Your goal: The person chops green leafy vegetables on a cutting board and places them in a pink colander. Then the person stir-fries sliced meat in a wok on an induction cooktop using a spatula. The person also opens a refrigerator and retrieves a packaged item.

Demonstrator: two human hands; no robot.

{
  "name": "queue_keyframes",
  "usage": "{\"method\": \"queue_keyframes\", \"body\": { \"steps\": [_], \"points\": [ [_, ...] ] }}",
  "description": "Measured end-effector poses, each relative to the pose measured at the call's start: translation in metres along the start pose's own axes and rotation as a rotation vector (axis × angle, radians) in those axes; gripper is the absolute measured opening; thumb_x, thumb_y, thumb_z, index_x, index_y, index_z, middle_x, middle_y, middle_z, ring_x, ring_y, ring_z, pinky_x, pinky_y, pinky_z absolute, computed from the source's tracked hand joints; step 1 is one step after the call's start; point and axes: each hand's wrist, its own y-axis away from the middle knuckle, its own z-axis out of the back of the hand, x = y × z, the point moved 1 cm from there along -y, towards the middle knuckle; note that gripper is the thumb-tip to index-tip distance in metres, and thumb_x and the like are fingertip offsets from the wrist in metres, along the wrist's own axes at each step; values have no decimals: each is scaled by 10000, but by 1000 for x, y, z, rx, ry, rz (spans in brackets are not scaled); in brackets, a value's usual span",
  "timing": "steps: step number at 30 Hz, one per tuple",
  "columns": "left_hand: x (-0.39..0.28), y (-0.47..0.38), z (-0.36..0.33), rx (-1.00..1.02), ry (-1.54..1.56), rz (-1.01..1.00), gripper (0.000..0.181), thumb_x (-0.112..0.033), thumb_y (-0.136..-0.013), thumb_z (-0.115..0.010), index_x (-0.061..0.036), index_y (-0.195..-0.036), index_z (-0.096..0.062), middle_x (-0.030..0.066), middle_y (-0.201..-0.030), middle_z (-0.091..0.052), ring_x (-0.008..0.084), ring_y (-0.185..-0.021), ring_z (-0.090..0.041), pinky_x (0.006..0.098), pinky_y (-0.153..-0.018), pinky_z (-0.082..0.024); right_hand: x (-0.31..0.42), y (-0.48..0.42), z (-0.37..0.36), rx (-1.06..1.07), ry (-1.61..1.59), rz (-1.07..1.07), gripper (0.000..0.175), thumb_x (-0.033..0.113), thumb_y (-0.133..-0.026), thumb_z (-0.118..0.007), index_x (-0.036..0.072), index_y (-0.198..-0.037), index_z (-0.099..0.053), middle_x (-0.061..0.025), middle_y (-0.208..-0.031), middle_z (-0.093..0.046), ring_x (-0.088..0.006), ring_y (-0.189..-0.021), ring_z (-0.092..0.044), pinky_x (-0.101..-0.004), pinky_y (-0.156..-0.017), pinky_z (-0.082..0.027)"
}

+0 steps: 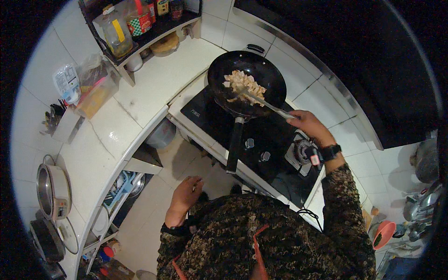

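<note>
A black wok [273, 75] sits on the far part of the black gas hob [224, 120], its long black handle pointing towards me. Pale browned pieces of food, perhaps meat, [246, 82] lie in the wok. My right hand [309, 124] grips the handle of a metal spatula [271, 106], whose blade is among the pieces. Left of the wok handle and lower down, my left hand [189, 192] hangs in front of my body, fingers curled, touching neither wok nor hob. Whether it holds something small cannot be seen.
A second burner [302, 152] is beneath my right wrist. On the left counter [140, 101] stand a plastic container [99, 96], a utensil holder [66, 124] and a rice cooker [54, 192]. A rack [140, 43] holds bottles and jars. A pink bowl [384, 235] is at the right.
</note>
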Motion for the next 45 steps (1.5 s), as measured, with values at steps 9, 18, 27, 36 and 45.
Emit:
{"method": "queue_keyframes", "body": {
  "steps": [9, 18, 27, 36, 45],
  "points": [
    [5, -5, -2, -6, 98, -30, 289, -239, -926, -578, -7, -1089, -631, 185, -1002, -624, 340, -877, -636, 404, -756, -498, -25, 64, 65, -12, 110, -159, 451, 379, -856, -659, -15, -1075, -666, -159, -1003, -687, -234, -882, -638, -337, -830, -490],
    [-3, -8, 0, -21, 29, -37, 280, -242, -927, -574, -21, -1088, -636, 181, -1026, -627, 345, -886, -632, 411, -751, -495, -39, -5, -16, -150, -271, -156, 459, 378, -896, -623, -25, -1114, -637, -70, -848, -650, -161, -772, -574, -306, -710, -463],
    [-3, -4, -2, -39, 51, -63, 261, -223, -918, -577, -19, -1065, -642, 182, -970, -624, 356, -871, -619, 406, -752, -492, -4, -63, -22, -104, -147, -99, 491, 437, -901, -609, -12, -1095, -649, -37, -806, -639, -145, -708, -555, -291, -649, -449],
    [7, -2, -2, -5, 0, -14, 253, -213, -910, -587, -31, -1078, -642, 168, -968, -621, 324, -862, -628, 397, -745, -497, -8, -42, 4, -73, -159, -123, 486, 439, -881, -620, 10, -1108, -654, -86, -841, -661, -195, -714, -578, -319, -664, -462],
    [-9, -11, -2, -26, 118, -74, 202, -147, -921, -612, -4, -1063, -634, 162, -990, -636, 268, -882, -635, 338, -763, -501, -1, -61, -21, -145, 111, 86, 469, 430, -898, -594, 16, -1110, -644, -190, -988, -678, -314, -913, -644, -392, -827, -490]
  ]
}}
